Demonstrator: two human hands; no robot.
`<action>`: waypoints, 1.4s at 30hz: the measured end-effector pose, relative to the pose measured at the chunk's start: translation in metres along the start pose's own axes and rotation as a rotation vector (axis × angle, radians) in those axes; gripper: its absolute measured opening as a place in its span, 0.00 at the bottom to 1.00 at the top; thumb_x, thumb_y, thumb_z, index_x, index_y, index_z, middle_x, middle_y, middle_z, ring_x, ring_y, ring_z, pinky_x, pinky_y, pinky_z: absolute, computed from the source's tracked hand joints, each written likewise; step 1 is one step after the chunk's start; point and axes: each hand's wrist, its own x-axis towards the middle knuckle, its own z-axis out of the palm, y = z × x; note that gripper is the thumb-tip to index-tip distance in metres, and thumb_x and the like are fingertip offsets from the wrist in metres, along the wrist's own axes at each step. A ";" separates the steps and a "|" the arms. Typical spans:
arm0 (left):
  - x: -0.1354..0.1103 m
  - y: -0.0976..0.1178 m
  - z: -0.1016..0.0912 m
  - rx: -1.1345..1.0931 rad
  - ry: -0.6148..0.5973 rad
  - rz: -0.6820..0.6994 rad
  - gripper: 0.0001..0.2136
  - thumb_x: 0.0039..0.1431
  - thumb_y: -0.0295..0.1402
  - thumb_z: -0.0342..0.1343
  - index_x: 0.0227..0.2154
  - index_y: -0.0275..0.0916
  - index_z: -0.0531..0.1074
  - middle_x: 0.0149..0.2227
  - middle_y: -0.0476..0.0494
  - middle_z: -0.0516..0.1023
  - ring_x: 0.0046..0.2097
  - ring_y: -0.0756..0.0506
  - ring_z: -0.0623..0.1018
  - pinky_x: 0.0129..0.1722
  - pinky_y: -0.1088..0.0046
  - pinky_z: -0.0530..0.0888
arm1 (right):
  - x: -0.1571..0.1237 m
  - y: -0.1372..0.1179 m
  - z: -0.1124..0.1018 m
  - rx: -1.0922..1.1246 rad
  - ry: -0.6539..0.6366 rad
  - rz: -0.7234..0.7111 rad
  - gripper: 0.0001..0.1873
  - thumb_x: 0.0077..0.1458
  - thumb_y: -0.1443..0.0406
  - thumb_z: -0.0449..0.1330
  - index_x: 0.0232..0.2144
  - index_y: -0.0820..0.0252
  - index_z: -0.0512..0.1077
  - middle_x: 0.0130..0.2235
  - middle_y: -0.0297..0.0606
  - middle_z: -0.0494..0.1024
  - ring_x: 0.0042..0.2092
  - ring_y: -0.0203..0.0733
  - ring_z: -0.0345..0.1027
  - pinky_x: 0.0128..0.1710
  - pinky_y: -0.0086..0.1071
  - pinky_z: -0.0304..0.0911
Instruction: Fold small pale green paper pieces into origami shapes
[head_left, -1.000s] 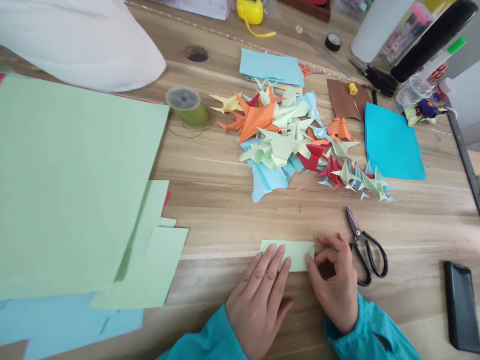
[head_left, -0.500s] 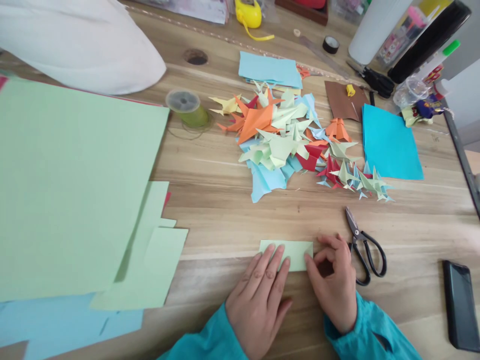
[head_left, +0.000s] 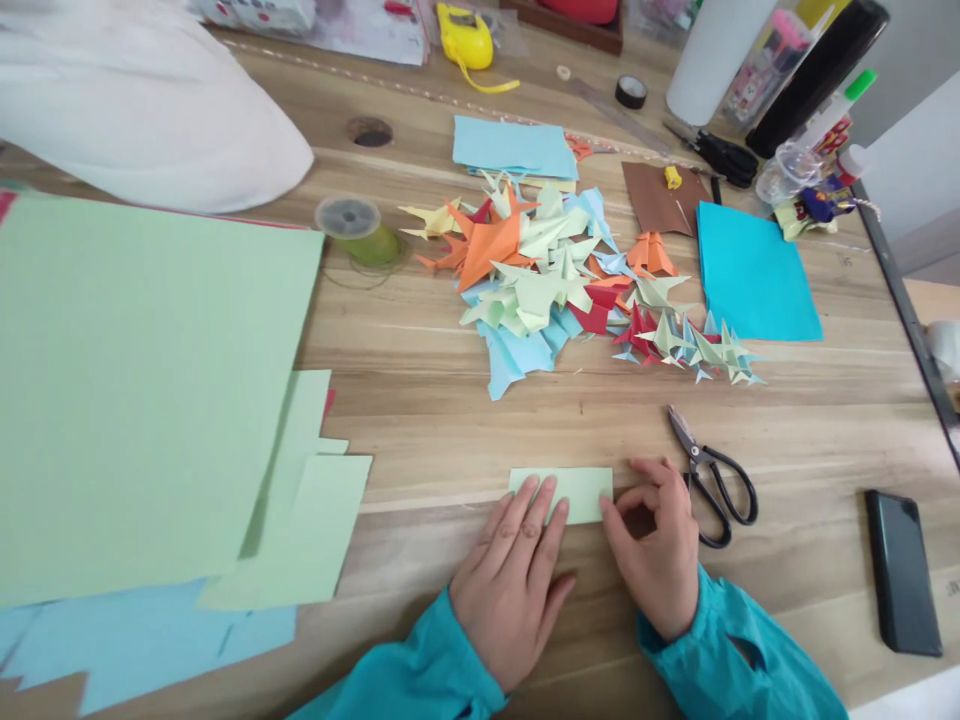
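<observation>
One small green paper strip (head_left: 586,494) lies on the table between my two hands. My left hand (head_left: 510,580) rests flat across its left part, fingers spread and pressing down rather than gripping. The thumb of my right hand (head_left: 660,555) touches the strip's right end; its other fingers are curled, and I cannot tell whether they pinch the paper. Just right of that hand lies one pair of scissors (head_left: 695,456), partly spread, and well off to its right one black phone (head_left: 903,575). Ahead of both hands sits a heap of folded paper shapes (head_left: 536,298), too tangled to count, with one bright blue paper square (head_left: 757,275) to its right and one spool (head_left: 349,216) to its left. Farther ahead are one yellow tape measure (head_left: 466,42) and one roll of black tape (head_left: 631,97). Left of my left hand spreads one large green sheet (head_left: 142,390). Compared with half a second ago, my view has shifted, while my hands keep the same places on the strip.
</observation>
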 end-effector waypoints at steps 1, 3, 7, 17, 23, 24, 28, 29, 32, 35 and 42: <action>0.000 0.000 0.000 0.002 -0.001 0.004 0.21 0.57 0.37 0.45 0.51 0.30 0.64 0.57 0.33 0.62 0.60 0.36 0.57 0.56 0.58 0.57 | -0.001 0.000 0.000 -0.012 0.007 0.000 0.16 0.48 0.65 0.59 0.41 0.59 0.62 0.23 0.30 0.73 0.41 0.46 0.69 0.54 0.51 0.51; 0.000 -0.001 0.000 0.005 -0.002 0.016 0.22 0.57 0.37 0.46 0.51 0.30 0.64 0.57 0.32 0.62 0.60 0.36 0.56 0.56 0.58 0.58 | -0.001 0.001 0.000 -0.024 0.023 -0.008 0.15 0.48 0.65 0.60 0.39 0.59 0.63 0.24 0.31 0.73 0.42 0.46 0.67 0.54 0.50 0.51; 0.001 -0.002 0.000 0.018 -0.005 0.028 0.23 0.56 0.38 0.47 0.52 0.29 0.63 0.57 0.31 0.60 0.61 0.35 0.55 0.57 0.58 0.57 | 0.000 0.003 0.002 -0.007 0.051 -0.041 0.15 0.48 0.65 0.60 0.39 0.59 0.63 0.22 0.29 0.72 0.40 0.44 0.68 0.54 0.49 0.52; 0.000 -0.002 -0.002 0.019 -0.059 0.014 0.22 0.56 0.38 0.48 0.53 0.38 0.62 0.59 0.34 0.58 0.61 0.35 0.54 0.56 0.56 0.58 | 0.002 0.005 0.003 0.003 0.055 -0.080 0.16 0.48 0.65 0.59 0.40 0.60 0.63 0.21 0.29 0.71 0.39 0.45 0.67 0.52 0.49 0.53; 0.000 -0.002 -0.001 0.019 -0.075 0.017 0.22 0.56 0.38 0.48 0.54 0.37 0.62 0.60 0.34 0.57 0.61 0.35 0.53 0.56 0.55 0.59 | 0.002 0.007 -0.001 -0.073 0.033 -0.234 0.12 0.50 0.66 0.57 0.40 0.58 0.68 0.22 0.33 0.71 0.41 0.46 0.66 0.48 0.48 0.57; 0.000 -0.001 -0.001 0.020 -0.074 0.014 0.22 0.56 0.38 0.48 0.54 0.37 0.62 0.59 0.34 0.57 0.61 0.35 0.53 0.56 0.55 0.59 | 0.002 0.007 -0.002 -0.104 0.017 -0.279 0.12 0.51 0.67 0.57 0.40 0.57 0.69 0.24 0.34 0.72 0.40 0.46 0.65 0.47 0.47 0.58; 0.000 -0.001 0.000 0.020 -0.066 0.011 0.22 0.56 0.37 0.48 0.54 0.37 0.62 0.59 0.34 0.57 0.61 0.35 0.54 0.55 0.54 0.60 | 0.002 0.008 -0.005 -0.237 -0.035 -0.377 0.14 0.51 0.65 0.57 0.42 0.58 0.71 0.26 0.38 0.71 0.36 0.45 0.63 0.42 0.44 0.60; 0.000 -0.001 0.000 0.019 -0.063 0.011 0.23 0.56 0.37 0.48 0.54 0.37 0.62 0.59 0.34 0.57 0.61 0.35 0.53 0.55 0.55 0.60 | 0.002 0.007 -0.006 -0.270 -0.046 -0.389 0.15 0.52 0.64 0.57 0.43 0.58 0.72 0.26 0.39 0.70 0.37 0.45 0.63 0.42 0.44 0.60; 0.000 -0.001 0.000 0.018 -0.055 0.007 0.23 0.56 0.37 0.48 0.55 0.37 0.61 0.60 0.34 0.56 0.61 0.35 0.53 0.55 0.55 0.60 | 0.002 0.007 -0.006 -0.327 -0.066 -0.416 0.15 0.52 0.63 0.56 0.43 0.59 0.72 0.28 0.41 0.70 0.38 0.47 0.62 0.42 0.45 0.60; 0.000 -0.001 -0.001 0.018 -0.057 0.012 0.24 0.56 0.38 0.48 0.55 0.37 0.60 0.60 0.34 0.56 0.61 0.35 0.53 0.56 0.57 0.60 | 0.002 0.007 -0.006 -0.345 -0.071 -0.440 0.17 0.52 0.61 0.56 0.44 0.59 0.71 0.28 0.41 0.70 0.39 0.48 0.62 0.42 0.45 0.60; 0.002 0.004 -0.006 0.013 -0.102 -0.043 0.23 0.56 0.37 0.48 0.55 0.37 0.61 0.60 0.35 0.56 0.62 0.36 0.53 0.56 0.56 0.60 | 0.002 0.006 -0.006 -0.348 -0.081 -0.452 0.17 0.51 0.61 0.57 0.44 0.58 0.70 0.28 0.40 0.71 0.39 0.49 0.61 0.41 0.45 0.59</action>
